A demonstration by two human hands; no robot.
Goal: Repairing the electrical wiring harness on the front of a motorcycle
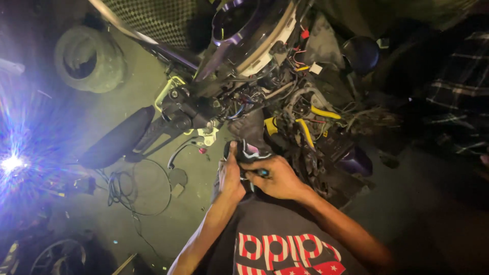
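My left hand [232, 175] grips a small dark part with a light-coloured edge [248, 150], thumb pressed up against its side. My right hand [277, 178] is closed around a small tool with a blue tip [262, 173], its end against that part. Both hands work just below the front of a stripped motorcycle, where the handlebar grip [160, 130], switch housing [196, 109] and a tangle of wires with yellow connectors [316, 114] are exposed. The dark part hides what lies behind it.
A black mirror [117, 137] sticks out on the left of the handlebar. A worn tyre [89, 58] lies on the concrete floor far left. Loose cables [127, 191] coil on the floor. A bright lamp [12, 163] glares at the left edge. A person in checked cloth [458, 86] is at right.
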